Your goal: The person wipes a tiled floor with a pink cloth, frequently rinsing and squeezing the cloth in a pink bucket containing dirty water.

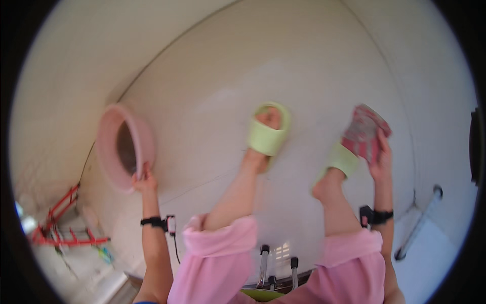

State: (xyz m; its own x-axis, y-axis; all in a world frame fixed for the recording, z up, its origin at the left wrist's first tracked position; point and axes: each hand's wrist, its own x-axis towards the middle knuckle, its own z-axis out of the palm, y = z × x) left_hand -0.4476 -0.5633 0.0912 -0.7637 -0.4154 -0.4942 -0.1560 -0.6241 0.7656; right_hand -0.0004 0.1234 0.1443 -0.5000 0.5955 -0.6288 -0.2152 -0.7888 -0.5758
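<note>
A pink plastic basin [146, 140] stands tilted at the left, with dark water or a dark bottom showing inside. My left hand [146, 180] grips its near rim. At the right, my right hand [381, 159] holds a red and grey patterned item [362, 131], perhaps a cloth shoe or a folded cloth; blur hides which. It is just beyond my foot in a light green slipper [341, 159] and overlaps its front. My other foot wears a matching slipper [267, 138] near the middle of the floor.
A red metal rack [72, 241] is at the lower left on the floor [212, 152]. Chrome stool or chair legs [263, 268] show between my knees. A metal bar with black end caps [417, 224] lies at the right. Walls rise on both sides.
</note>
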